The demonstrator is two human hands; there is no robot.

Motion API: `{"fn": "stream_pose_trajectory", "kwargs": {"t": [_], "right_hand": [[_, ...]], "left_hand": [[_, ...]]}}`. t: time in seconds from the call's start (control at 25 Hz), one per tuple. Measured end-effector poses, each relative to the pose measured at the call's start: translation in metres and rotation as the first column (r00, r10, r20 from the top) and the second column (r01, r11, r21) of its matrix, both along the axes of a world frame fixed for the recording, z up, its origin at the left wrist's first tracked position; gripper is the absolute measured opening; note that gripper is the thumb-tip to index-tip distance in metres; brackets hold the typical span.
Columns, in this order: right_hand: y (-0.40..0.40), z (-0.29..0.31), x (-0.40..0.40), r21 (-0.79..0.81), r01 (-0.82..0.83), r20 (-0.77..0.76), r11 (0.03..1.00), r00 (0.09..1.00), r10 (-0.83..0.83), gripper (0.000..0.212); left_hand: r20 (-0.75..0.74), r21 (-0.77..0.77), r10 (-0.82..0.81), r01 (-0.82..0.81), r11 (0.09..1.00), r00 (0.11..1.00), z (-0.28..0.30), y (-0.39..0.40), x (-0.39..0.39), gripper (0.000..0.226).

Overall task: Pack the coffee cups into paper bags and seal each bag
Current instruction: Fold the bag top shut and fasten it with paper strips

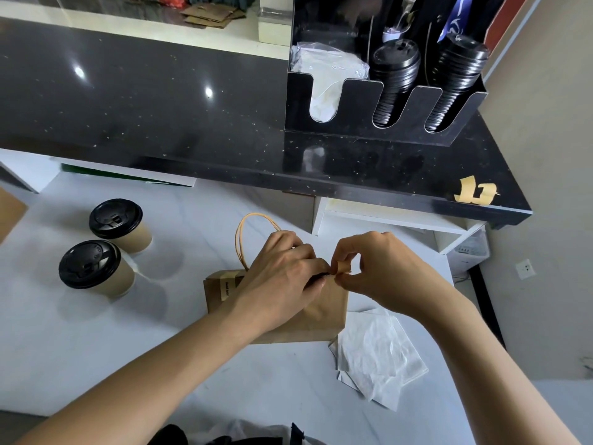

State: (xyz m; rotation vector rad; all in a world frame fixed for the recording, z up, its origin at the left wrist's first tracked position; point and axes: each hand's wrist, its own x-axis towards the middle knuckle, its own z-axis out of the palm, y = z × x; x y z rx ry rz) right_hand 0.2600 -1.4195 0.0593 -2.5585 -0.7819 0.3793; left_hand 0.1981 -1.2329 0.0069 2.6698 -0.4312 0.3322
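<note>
— What is each grip doing?

— At centre frame the right hand (382,268) pinches a small tan strip (342,269), probably tape, between thumb and fingertips. The left hand (282,277) is curled over the top of the brown paper bag (316,311), fingers pressed on the folded mouth, likely pinning it so the strip can go across the fold.

— Where is the bag?

— On the white table (96,348), just below centre, its twisted paper handle (244,239) looping up behind the left hand. Another strip with printed text (227,285) already sits on its top left edge. I cannot tell what is inside; the mouth is covered.

— And the cups?

— Two lidded coffee cups (96,268) stand at left, close together and well apart from the bag, seemingly not yet packed.

— Anything else?

— Crumpled white paper sheets (378,351) lie touching the bag's lower right corner. On the black counter at upper right, an organiser (353,120) holds two stacks of black lids (393,81) and a packet of white material. More tan strips (475,194) stick to the counter's edge, probably within reach for sealing.
</note>
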Motion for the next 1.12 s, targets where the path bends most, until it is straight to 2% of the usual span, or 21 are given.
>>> {"fn": "stream_pose_trajectory", "kwargs": {"t": [0.16,0.44,0.64,0.76,0.96,1.12], "right_hand": [[-0.007,-0.007,-0.017,0.035,0.004,0.099,0.999,0.995,-0.007,0.017],[-0.018,-0.028,-0.038,0.206,0.002,0.250,0.979,0.967,-0.055,0.020],[-0.021,-0.052,-0.048,0.190,-0.057,0.495,0.980,0.868,-0.045,0.020],[-0.021,-0.065,-0.051,0.183,-0.077,0.584,0.980,0.810,-0.046,0.021],[-0.020,-0.083,-0.054,0.155,-0.079,0.650,0.985,0.759,-0.042,0.021],[-0.022,-0.092,-0.058,0.215,-0.082,0.629,0.973,0.774,-0.074,0.012]], "left_hand": [[-0.003,-0.006,-0.016,0.016,1.000,1.000,0.000,0.000,0.000,0.020],[-0.009,0.026,-0.023,0.023,0.999,1.000,0.001,0.000,0.000,0.023],[0.011,0.050,-0.038,0.037,0.998,0.999,0.002,0.001,0.000,0.018],[0.014,0.064,-0.037,0.036,0.997,0.999,0.002,-0.001,0.000,0.019],[0.031,0.104,-0.033,0.029,0.994,0.999,0.005,-0.002,0.000,0.020],[0.016,0.153,-0.031,0.028,0.988,0.999,0.008,-0.006,0.000,0.031]]}}
